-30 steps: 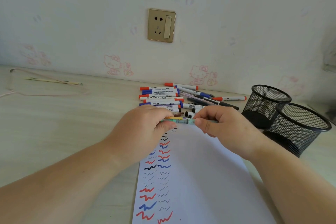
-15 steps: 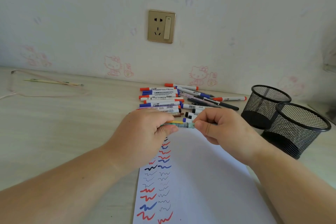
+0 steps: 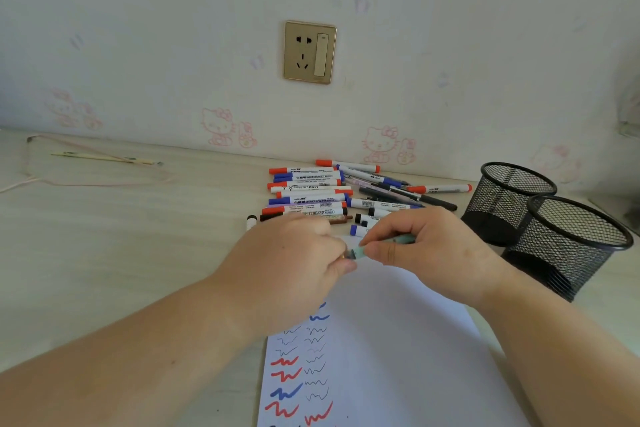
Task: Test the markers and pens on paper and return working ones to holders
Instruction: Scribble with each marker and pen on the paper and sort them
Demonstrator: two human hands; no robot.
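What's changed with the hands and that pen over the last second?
Both hands keep their grip on the pale green pen. The left hand has slid right along it, covering the yellow part and closing the gap to the right hand. The marker pile, paper and mesh holders stayed put.

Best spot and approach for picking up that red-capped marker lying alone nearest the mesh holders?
Probably pinch the red-capped marker mid-barrel from straight above. It lies flat, lengthwise left to right, with its white barrel exposed. Dark pens crowd its left end, so favour the free right half near the holder.
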